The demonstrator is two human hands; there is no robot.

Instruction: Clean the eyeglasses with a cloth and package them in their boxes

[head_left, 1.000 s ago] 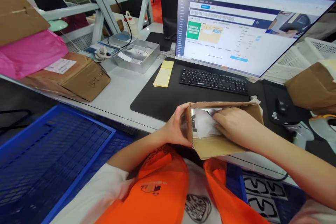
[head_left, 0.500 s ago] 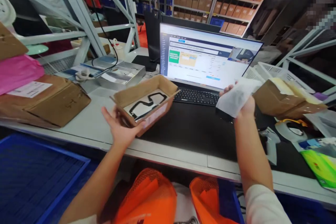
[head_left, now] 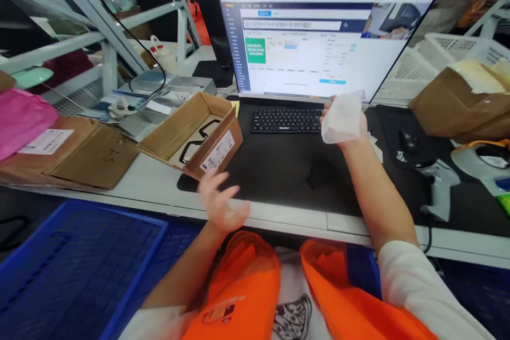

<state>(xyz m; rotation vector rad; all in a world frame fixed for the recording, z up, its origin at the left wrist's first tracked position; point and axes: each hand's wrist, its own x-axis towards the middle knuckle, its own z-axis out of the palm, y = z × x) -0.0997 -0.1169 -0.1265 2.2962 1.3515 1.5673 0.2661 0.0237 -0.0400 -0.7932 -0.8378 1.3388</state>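
My left hand (head_left: 222, 203) is in the air over the desk's front edge, fingers spread and holding nothing. Just beyond it an open cardboard box (head_left: 221, 151) with a printed label rests on the desk. Inside the box lie black curved frame-like pieces (head_left: 194, 147) on something white. My right hand (head_left: 360, 126) is raised in front of the monitor, palm up, holding a translucent white plastic bag (head_left: 343, 118). What the bag contains cannot be made out. Below and beyond this hand is a black keyboard (head_left: 286, 120).
The monitor (head_left: 295, 48) stands at the back. To the right are a mouse (head_left: 408, 139), a barcode scanner (head_left: 440, 186), a tape roll (head_left: 484, 156) and a carton (head_left: 450, 101). A closed carton (head_left: 87, 151) sits left, above a blue crate (head_left: 79, 255).
My left hand has let go of the cardboard box, which now rests on the desk further left. My right hand still holds the bag. The view has tilted down.
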